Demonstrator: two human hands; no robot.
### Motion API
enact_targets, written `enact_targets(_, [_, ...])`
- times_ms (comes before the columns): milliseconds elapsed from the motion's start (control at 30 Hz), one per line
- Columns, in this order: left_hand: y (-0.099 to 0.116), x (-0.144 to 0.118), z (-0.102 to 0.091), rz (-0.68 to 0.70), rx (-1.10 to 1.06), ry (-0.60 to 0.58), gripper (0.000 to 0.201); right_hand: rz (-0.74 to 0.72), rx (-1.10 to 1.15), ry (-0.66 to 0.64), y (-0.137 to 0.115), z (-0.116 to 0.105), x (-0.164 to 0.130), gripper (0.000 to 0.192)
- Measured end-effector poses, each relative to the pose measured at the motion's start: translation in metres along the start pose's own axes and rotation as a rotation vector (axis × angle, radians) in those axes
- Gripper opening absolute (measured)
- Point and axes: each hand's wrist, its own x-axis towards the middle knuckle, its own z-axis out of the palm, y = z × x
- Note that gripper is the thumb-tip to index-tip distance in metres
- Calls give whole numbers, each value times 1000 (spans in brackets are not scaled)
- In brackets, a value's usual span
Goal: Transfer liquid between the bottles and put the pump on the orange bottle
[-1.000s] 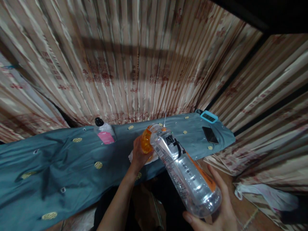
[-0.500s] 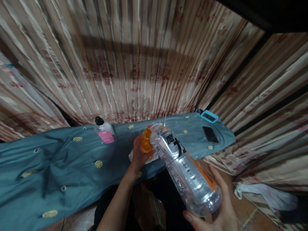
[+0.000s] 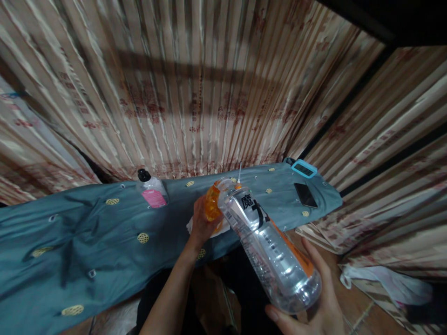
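Above the blue cloth, right hand clasping clear bottle, left hand wrapped round orange container.

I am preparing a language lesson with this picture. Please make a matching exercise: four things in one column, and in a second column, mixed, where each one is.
Things:
1. large clear bottle
2. orange container
3. small bottle with pink label
4. black phone

Places:
A. lying flat near the right end of the blue cloth
B. held tilted, its base in the right hand
C. standing at the far edge of the cloth, by the curtain
D. gripped by the left hand

Pairs: 1-B, 2-D, 3-C, 4-A
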Motion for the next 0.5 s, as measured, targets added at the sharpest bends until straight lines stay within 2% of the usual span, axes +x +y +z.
enact_targets(100, [-1,0,0,23,2,2,62,-13,-12,0,-3,1,0,112])
enact_targets(333, [-2,0,2,-17,5,22,68,85,70,-4,-5,4,-2,117])
enact_targets(500, [-1,0,2,-15,3,22,68,0,-2,13,-2,2,-1,117])
